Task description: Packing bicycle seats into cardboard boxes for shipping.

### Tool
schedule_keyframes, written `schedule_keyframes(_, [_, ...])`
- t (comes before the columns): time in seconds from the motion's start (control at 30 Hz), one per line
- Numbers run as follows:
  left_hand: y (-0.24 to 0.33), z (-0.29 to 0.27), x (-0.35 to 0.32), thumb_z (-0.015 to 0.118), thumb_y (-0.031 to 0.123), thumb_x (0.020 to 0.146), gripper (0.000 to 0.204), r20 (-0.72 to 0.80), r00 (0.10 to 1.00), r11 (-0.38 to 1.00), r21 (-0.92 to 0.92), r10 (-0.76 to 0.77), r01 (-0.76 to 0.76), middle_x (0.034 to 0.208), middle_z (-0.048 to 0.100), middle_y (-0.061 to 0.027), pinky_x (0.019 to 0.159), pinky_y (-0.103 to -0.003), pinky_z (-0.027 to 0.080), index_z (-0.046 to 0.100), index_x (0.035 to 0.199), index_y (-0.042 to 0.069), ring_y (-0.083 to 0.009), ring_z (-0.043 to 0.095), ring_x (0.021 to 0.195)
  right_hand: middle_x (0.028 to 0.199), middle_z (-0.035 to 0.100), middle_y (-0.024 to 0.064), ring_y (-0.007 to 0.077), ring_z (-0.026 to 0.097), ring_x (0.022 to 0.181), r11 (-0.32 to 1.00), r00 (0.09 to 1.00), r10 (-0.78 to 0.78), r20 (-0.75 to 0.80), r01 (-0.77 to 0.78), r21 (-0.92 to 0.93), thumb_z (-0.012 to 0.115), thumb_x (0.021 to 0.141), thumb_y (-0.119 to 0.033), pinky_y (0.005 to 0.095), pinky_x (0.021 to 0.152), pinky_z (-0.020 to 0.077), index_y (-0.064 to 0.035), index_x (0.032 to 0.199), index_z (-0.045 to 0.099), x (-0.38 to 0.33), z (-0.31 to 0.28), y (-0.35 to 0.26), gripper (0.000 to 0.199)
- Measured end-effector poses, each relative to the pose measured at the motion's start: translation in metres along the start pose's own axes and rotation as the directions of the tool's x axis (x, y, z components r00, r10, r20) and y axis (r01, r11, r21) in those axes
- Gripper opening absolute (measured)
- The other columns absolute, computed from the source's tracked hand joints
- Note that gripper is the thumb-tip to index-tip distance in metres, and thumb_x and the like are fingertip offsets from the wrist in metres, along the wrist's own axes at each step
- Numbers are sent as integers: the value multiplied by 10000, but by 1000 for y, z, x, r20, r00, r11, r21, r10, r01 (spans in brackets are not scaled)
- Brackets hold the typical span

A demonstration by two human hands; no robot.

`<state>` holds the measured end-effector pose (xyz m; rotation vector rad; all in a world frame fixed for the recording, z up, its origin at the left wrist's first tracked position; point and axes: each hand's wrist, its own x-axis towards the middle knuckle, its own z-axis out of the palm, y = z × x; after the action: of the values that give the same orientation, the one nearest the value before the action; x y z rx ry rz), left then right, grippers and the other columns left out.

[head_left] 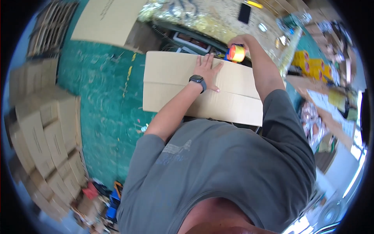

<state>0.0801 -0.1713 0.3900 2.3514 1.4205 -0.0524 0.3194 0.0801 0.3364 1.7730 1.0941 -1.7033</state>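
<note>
A closed cardboard box (167, 80) lies in front of me, with a seam running along its top between the two flaps. My left hand (207, 73) presses flat on the box across that seam, fingers spread, a dark watch on the wrist. At the far right edge of the box, my right hand (242, 40) grips a tape dispenser (236, 53) with a blue part and a yellow and orange roll. The hand's fingers are partly hidden behind the roll. I cannot tell whether any tape touches the box.
Beyond the box stands a worktable (226, 19) bearing clear plastic wrap and a black phone (244, 13). A large cardboard sheet (105, 23) is at far left. Stacked cartons (46, 136) line the left side of the green floor (105, 117). Yellow tape rolls (311, 66) sit at right.
</note>
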Motion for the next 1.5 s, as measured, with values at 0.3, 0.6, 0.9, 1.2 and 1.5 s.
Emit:
schedule_keyframes(0.3, [-20,-5,5,881,782,659,1302,21,1000,999,40,-19,18,1766,251,-320,1287,-762,103,365,1732,255,-480,202,1657,988,806,159,192,731,936,805,513,-472,-717,583,-113,774,922,-450,366,856,577,52,1128,829,-233,153,90,546])
schedule_keyframes(0.6, [4,-1,-12,885,746,679,1293,53,999,1000,30,2,-4,1759,292,-289,1296,-761,56,335,1742,256,-471,224,1651,877,816,160,305,786,774,922,542,-376,-752,296,-248,704,945,-498,451,749,608,6,987,835,-131,42,31,523])
schedule_keyframes(0.9, [4,6,-30,921,743,631,1327,33,999,1000,-5,16,-16,1758,298,-264,1298,-767,67,340,1735,290,-432,218,1660,827,760,87,244,739,707,974,982,171,78,-180,140,728,895,-396,449,746,626,-90,789,694,-39,24,-4,325])
schedule_keyframes(1.2, [-6,16,-1,897,750,667,1288,-15,1000,1000,24,-6,6,1786,259,-271,1291,-776,52,339,1736,298,-461,210,1660,869,691,269,462,716,836,906,321,-345,-882,360,-223,814,905,-402,539,780,591,-39,1170,800,-207,319,172,450])
schedule_keyframes(1.5, [21,23,8,848,824,667,1306,53,998,989,141,26,-33,1768,258,-286,1285,-756,133,337,1742,285,-458,219,1647,1102,701,267,479,721,1005,906,466,-185,-865,422,33,833,879,-265,543,888,608,-59,1282,757,-180,453,289,459])
